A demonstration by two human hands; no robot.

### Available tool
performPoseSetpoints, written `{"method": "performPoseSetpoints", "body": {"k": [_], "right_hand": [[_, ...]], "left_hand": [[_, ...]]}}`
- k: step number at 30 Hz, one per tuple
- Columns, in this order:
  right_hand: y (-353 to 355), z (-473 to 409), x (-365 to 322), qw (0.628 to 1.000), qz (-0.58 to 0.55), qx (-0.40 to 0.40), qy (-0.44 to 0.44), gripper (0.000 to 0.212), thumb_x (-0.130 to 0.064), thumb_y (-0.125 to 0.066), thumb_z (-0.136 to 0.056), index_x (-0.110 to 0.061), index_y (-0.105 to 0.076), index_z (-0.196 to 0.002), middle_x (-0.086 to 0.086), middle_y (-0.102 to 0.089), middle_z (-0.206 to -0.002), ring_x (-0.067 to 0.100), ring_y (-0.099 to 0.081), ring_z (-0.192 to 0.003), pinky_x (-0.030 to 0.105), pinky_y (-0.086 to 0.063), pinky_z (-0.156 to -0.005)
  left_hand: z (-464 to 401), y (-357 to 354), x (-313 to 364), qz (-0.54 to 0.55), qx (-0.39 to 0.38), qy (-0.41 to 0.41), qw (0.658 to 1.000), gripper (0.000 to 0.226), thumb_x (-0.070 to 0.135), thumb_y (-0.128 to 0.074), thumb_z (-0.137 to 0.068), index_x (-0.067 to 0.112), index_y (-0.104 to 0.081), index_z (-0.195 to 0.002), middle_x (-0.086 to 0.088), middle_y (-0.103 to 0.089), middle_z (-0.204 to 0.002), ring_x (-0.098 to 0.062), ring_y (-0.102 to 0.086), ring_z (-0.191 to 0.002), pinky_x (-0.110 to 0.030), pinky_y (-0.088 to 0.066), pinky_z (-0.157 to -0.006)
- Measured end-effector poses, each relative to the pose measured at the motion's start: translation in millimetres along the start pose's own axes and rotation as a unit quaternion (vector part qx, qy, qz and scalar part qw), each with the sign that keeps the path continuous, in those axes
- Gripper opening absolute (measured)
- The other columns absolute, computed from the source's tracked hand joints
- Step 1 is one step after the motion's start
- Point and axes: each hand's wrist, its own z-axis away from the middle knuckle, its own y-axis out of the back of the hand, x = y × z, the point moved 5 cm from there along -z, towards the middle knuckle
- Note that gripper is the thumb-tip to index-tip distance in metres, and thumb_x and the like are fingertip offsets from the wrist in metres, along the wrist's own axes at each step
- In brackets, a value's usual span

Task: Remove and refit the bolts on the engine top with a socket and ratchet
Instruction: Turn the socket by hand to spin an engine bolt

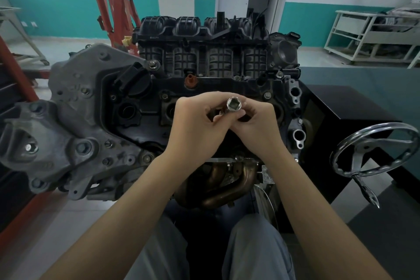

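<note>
A chrome socket (234, 104) stands upright over the middle of the black engine top (145, 107), its square drive hole facing me. My left hand (197, 118) and my right hand (256, 118) meet around it, fingers curled and pinching its body from both sides. A small bolt head (220, 112) shows between the fingertips just below the socket. No ratchet is visible. Bolts (267, 95) sit in the engine top around the hands.
The engine hangs on a stand with a chrome handwheel (372, 150) at the right. A grey timing cover (75, 125) juts out left, the black intake manifold (204, 36) rises behind, the exhaust manifold (227, 184) sits below. A red hoist (109, 0) stands at back left.
</note>
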Motion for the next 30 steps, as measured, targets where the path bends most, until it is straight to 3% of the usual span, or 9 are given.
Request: {"method": "performPoseSetpoints", "body": {"k": [3,5,10,12,15,19,23,26,30], "right_hand": [[-1.3,1.4,-0.8,0.999,-0.006,-0.038,-0.002,0.027,0.001,-0.065,-0.083,-0.023,-0.066,-0.097,-0.017,-0.066,-0.089,-0.002,-0.065,-0.087,0.019,-0.05,-0.08],[-0.1,1.7,0.3,1.0,-0.014,-0.02,-0.009,0.026,-0.001,-0.066,-0.081,-0.023,-0.068,-0.093,-0.015,-0.068,-0.086,0.001,-0.066,-0.085,0.024,-0.053,-0.079],[1.0,0.2,3.0,1.0,-0.012,0.019,-0.011,0.011,-0.001,-0.073,-0.079,-0.007,-0.075,-0.087,0.005,-0.074,-0.082,0.02,-0.071,-0.081,0.041,-0.057,-0.074],[0.5,0.4,2.0,1.0,-0.008,0.01,-0.001,0.011,-0.001,-0.071,-0.081,-0.007,-0.074,-0.09,0.0,-0.073,-0.085,0.013,-0.07,-0.085,0.033,-0.056,-0.075],[-1.6,1.6,-1.5,1.0,-0.01,-0.022,0.005,0.024,-0.004,-0.065,-0.083,-0.026,-0.066,-0.094,-0.024,-0.065,-0.083,-0.007,-0.064,-0.085,0.011,-0.047,-0.075],[0.5,0.7,3.4,1.0,-0.018,0.009,-0.014,0.02,-0.003,-0.07,-0.079,-0.02,-0.07,-0.09,-0.014,-0.069,-0.081,0.001,-0.067,-0.08,0.021,-0.05,-0.074],[-0.1,-0.6,2.5,1.0,-0.002,0.027,-0.006,0.013,0.001,-0.073,-0.078,-0.006,-0.075,-0.089,0.003,-0.073,-0.084,0.015,-0.07,-0.082,0.034,-0.055,-0.076],[-0.2,0.0,0.4,1.0,0.0,0.001,0.002,0.021,0.001,-0.069,-0.082,-0.014,-0.07,-0.096,-0.01,-0.07,-0.087,0.003,-0.067,-0.087,0.022,-0.051,-0.079],[-0.1,-0.1,5.5,1.0,0.002,-0.011,-0.024,0.026,0.003,-0.067,-0.083,-0.018,-0.068,-0.097,-0.016,-0.066,-0.084,-0.005,-0.065,-0.082,0.015,-0.048,-0.076]], "left_hand": [[-0.1,-2.6,-0.2,0.05,-0.053,0.007,0.997,0.03,-0.006,-0.067,-0.082,0.006,-0.069,-0.109,-0.006,-0.072,-0.1,-0.013,-0.068,-0.099,-0.036,-0.055,-0.089],[-1.4,-5.6,2.1,0.08,-0.09,0.007,0.993,0.032,-0.009,-0.065,-0.081,0.003,-0.067,-0.111,-0.011,-0.071,-0.102,-0.018,-0.068,-0.101,-0.039,-0.054,-0.091],[-4.1,0.1,5.6,-0.017,-0.009,0.003,1.0,0.024,0.006,-0.081,-0.072,0.011,-0.074,-0.094,0.002,-0.073,-0.088,-0.006,-0.069,-0.086,-0.03,-0.057,-0.079],[-3.0,0.7,5.7,-0.031,0.004,0.002,1.0,0.021,0.006,-0.078,-0.075,0.012,-0.074,-0.095,0.004,-0.073,-0.089,-0.004,-0.069,-0.087,-0.03,-0.057,-0.08],[-1.9,-1.8,3.8,0.039,-0.032,0.012,0.999,0.029,-0.002,-0.067,-0.083,0.007,-0.068,-0.111,-0.003,-0.072,-0.101,-0.012,-0.068,-0.1,-0.036,-0.055,-0.09],[-2.8,-5.2,2.2,0.077,-0.09,0.017,0.993,0.033,-0.006,-0.066,-0.083,0.003,-0.064,-0.114,-0.009,-0.071,-0.104,-0.017,-0.067,-0.104,-0.04,-0.053,-0.093],[-3.6,0.8,5.0,-0.048,0.008,-0.012,0.999,0.023,0.007,-0.079,-0.075,0.01,-0.073,-0.097,0.003,-0.073,-0.092,-0.007,-0.068,-0.088,-0.031,-0.056,-0.081],[-2.8,-0.6,3.8,-0.039,0.013,-0.016,0.999,0.026,0.003,-0.073,-0.08,0.009,-0.072,-0.105,0.006,-0.07,-0.097,-0.006,-0.068,-0.093,-0.029,-0.056,-0.085],[-2.4,-5.7,-0.9,0.089,-0.078,0.015,0.993,0.034,-0.006,-0.065,-0.083,0.009,-0.064,-0.114,-0.006,-0.071,-0.104,-0.015,-0.067,-0.103,-0.038,-0.053,-0.093]]}}
